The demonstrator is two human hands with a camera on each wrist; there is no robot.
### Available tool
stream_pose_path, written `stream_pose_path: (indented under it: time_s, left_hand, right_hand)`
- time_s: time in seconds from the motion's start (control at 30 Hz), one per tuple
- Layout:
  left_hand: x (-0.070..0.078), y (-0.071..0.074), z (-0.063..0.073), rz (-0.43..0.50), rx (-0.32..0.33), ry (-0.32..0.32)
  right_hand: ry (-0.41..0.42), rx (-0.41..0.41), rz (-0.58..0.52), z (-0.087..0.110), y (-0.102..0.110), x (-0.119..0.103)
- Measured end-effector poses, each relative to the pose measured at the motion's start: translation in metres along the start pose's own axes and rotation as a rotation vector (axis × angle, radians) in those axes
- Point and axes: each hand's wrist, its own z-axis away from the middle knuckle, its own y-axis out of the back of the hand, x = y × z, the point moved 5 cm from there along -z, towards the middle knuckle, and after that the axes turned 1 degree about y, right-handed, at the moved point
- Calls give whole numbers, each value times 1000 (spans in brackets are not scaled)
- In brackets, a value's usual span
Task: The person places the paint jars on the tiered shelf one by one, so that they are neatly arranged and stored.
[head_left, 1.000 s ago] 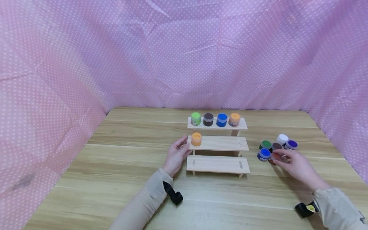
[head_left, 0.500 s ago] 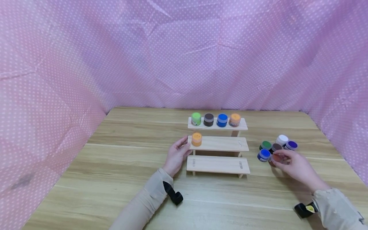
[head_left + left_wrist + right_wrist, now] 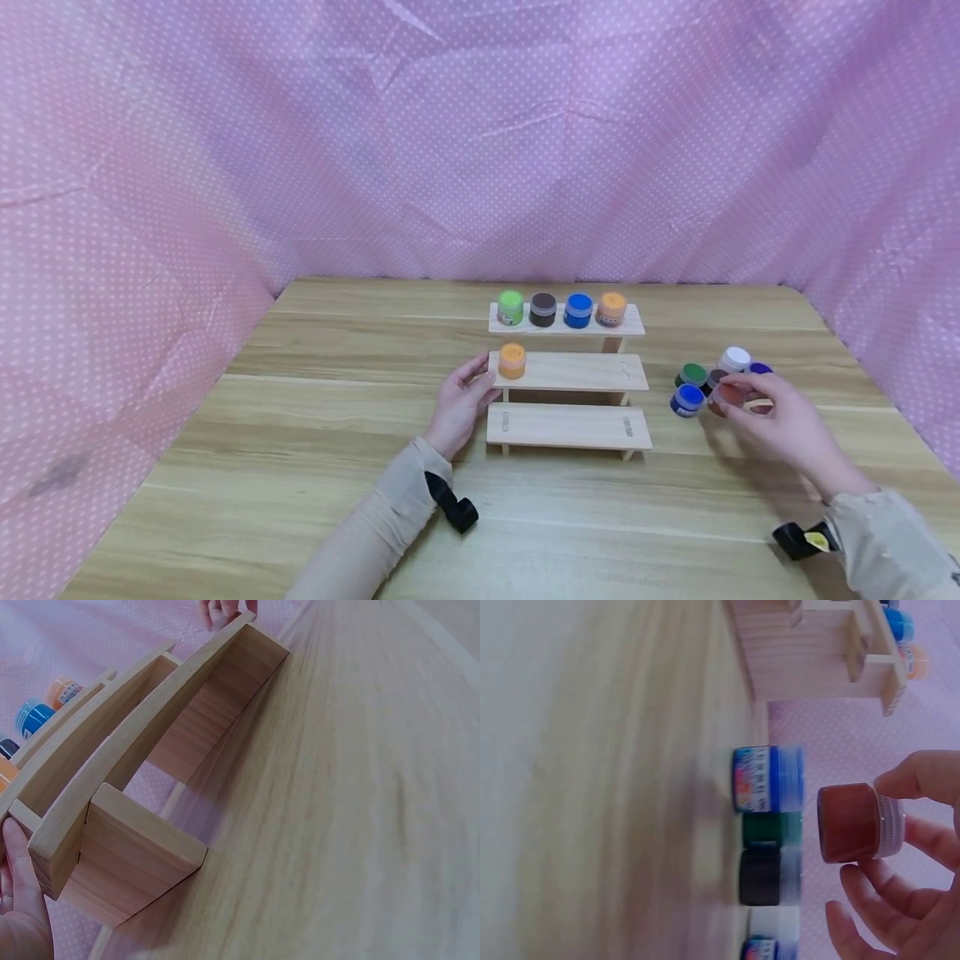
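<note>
My right hand (image 3: 780,421) pinches a small reddish-brown paint jar (image 3: 849,823) by its lid end, between thumb and fingers. In the right wrist view the jar is off the table, above several other jars. A three-tier wooden stand (image 3: 570,427) is in the middle of the table. My left hand (image 3: 459,407) holds the stand at the left end of its middle tier, thumb in front. An orange paint jar (image 3: 512,361) sits on that tier close to those fingers. Across the top tier stand a light green jar (image 3: 511,307), a dark one (image 3: 543,309), a blue one (image 3: 578,310) and another orange one (image 3: 611,309).
Grouped on the table at the right are a blue jar (image 3: 687,401), a green jar (image 3: 691,376), a white jar (image 3: 734,360), a dark brown one and a purple one (image 3: 761,368). Pink dotted cloth (image 3: 480,150) hangs behind the wooden table (image 3: 300,400).
My right hand has lifted the reddish-brown jar from the group, up and slightly to the right. The left hand stays on the stand.
</note>
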Motion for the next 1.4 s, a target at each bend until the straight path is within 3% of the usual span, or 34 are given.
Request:
stream_pose_path:
  time_s: [0.3,0.53,0.9,1.4]
  left_hand:
    - [-1,1,-2,-6,-3,2]
    - [0,1,0,4,1,-1]
    - [1,0,0,-8,0,-12]
    - [1,0,0,3,10,1]
  right_hand:
    - [71,146,-44,-1,8,-22]
    - [114,201,-60,-3,8,-41]
    - [128,201,-116,-15,1,-71]
    - [189,143,-176,-29,-21,-98]
